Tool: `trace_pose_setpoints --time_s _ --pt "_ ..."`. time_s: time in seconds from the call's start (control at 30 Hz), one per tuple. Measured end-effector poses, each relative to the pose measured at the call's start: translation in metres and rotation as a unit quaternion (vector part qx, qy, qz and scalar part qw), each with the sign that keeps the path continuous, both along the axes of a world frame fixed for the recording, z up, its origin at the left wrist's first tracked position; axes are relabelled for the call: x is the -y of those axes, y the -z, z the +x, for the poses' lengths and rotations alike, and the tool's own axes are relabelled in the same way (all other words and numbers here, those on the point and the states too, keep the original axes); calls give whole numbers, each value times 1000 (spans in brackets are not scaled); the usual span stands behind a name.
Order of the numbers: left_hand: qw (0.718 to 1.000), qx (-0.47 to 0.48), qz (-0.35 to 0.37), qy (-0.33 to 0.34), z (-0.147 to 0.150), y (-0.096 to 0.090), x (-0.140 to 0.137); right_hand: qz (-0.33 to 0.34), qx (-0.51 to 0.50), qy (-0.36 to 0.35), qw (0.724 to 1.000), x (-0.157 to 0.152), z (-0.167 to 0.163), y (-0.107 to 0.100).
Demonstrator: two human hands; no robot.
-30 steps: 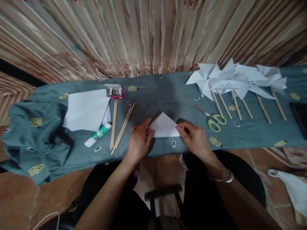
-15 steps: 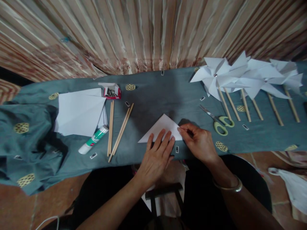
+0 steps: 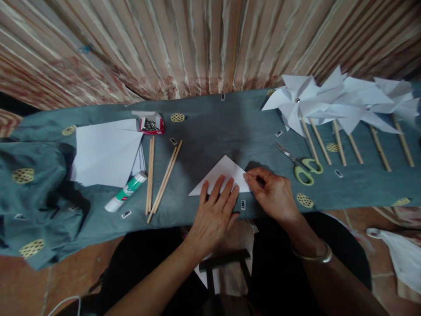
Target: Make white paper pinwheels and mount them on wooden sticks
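Observation:
A sheet of white paper (image 3: pixel 224 169), folded into a triangle, lies on the cloth in front of me with its peak pointing away. My left hand (image 3: pixel 215 206) rests flat on its lower edge, fingers spread. At the triangle's right corner, my right hand (image 3: pixel 274 193) pinches the paper between thumb and curled forefinger; its other fingers are bent inward. The corner itself is partly hidden by these fingertips. Scissors with green handles (image 3: pixel 304 169) lie to the right of my right hand, blades slightly apart.
Paper pinwheels (image 3: pixel 297 101) on sticks lie at the right. On the left are a stack of white paper (image 3: pixel 105 151), a glue stick (image 3: pixel 126 192), several wooden sticks (image 3: pixel 166 182) and a small red-and-white box (image 3: pixel 151 123) of metal pins. A pleated curtain (image 3: pixel 204 44) hangs behind the table.
Both hands keep nearly the same place on the folded paper. The view has shifted very slightly; nothing was taken hold of or let go.

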State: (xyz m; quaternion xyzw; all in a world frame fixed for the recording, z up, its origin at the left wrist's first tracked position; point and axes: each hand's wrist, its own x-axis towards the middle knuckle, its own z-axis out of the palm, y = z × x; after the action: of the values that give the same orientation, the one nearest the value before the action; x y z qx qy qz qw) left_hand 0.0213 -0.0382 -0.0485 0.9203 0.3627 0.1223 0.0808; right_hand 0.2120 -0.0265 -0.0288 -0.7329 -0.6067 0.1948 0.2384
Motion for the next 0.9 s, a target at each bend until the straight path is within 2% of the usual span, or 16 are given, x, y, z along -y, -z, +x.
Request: trace_pose_setpoints --time_s 0.9 --pt "1000 -16 -25 -10 3 0 1 25 37 11 999 3 5 2"
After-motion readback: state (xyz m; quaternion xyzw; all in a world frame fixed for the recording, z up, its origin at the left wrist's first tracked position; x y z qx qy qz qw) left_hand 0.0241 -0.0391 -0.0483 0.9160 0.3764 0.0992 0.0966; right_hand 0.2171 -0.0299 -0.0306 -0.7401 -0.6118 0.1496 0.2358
